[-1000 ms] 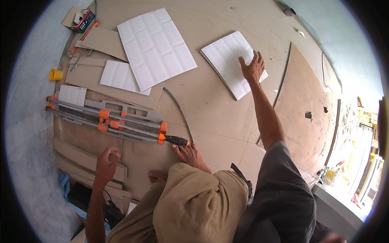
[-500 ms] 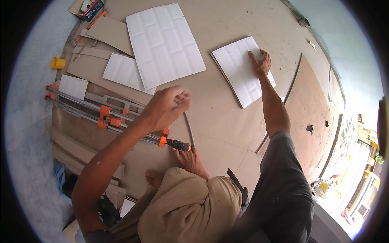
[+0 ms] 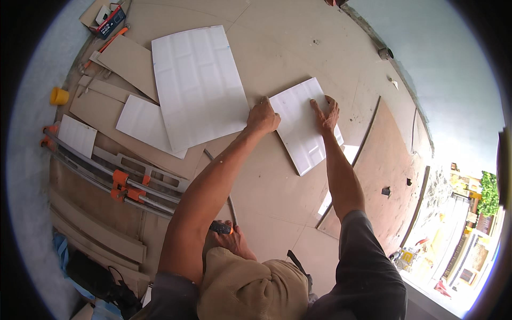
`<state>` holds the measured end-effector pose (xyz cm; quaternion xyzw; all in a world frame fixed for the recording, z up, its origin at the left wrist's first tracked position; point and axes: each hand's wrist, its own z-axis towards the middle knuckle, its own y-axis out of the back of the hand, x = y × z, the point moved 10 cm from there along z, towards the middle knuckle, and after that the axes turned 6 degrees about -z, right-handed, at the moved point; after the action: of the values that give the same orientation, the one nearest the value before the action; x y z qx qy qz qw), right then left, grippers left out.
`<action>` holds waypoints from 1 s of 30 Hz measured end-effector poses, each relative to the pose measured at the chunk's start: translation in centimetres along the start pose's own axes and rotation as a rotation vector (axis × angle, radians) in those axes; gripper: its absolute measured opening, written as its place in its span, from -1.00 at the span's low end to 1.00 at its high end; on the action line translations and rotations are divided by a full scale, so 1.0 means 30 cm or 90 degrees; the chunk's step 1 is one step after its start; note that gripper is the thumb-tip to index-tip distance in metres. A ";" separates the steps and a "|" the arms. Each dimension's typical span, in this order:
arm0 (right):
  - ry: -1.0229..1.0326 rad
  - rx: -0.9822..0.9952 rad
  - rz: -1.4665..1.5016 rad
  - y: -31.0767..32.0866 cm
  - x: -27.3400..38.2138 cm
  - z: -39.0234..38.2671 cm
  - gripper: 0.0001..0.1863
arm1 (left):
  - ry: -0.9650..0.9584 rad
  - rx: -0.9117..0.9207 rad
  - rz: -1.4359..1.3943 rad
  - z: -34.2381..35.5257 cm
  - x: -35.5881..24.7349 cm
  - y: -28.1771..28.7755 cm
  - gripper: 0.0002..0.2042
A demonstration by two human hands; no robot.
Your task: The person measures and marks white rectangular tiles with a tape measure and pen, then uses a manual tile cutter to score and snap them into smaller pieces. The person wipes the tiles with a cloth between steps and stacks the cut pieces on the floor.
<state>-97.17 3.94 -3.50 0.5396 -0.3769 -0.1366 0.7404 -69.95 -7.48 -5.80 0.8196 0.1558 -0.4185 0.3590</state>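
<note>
A smaller white wall tile (image 3: 303, 128) with a raised brick pattern lies tilted sideways on the floor ahead of me, its left edge looking thick, as if doubled. My right hand (image 3: 327, 114) grips its right side, thumb on the face and fingers over the edge. At its upper left edge, my left hand (image 3: 263, 116) is closed with curled fingers against the tile; the fingertips are partly hidden. A large white brick-pattern tile (image 3: 198, 88) lies just left of that hand, overlapping a cut white tile piece (image 3: 143, 124).
An orange-and-grey tile cutter (image 3: 127, 185) lies at the left, its black handle (image 3: 221, 228) near my foot. Tan tile strips (image 3: 96, 226), a yellow cup (image 3: 59, 96) and a box (image 3: 110, 22) line the left wall. A brown board (image 3: 381, 170) lies at the right.
My left hand has moved from above the tile cutter, forward and right, to the smaller tile's left edge. My right hand stays on that tile. The view has shifted.
</note>
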 end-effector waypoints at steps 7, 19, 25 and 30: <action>0.008 0.015 -0.002 -0.009 0.039 0.020 -0.10 | -0.153 -0.164 0.008 -0.022 -0.005 0.011 -0.37; 0.007 0.050 0.027 -0.011 0.020 0.026 -0.09 | -0.053 -0.063 -0.048 -0.013 0.054 -0.005 -0.31; -0.004 0.098 0.038 -0.033 -0.003 0.025 -0.03 | -0.034 -0.024 -0.110 -0.015 0.076 0.000 -0.29; 0.015 0.102 -0.001 -0.007 -0.009 0.041 0.02 | -0.096 -0.059 -0.102 -0.021 0.030 0.017 -0.32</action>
<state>-98.18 3.17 -3.62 0.5990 -0.3776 -0.0999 0.6991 -68.77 -7.44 -6.03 0.7532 0.2123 -0.4986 0.3728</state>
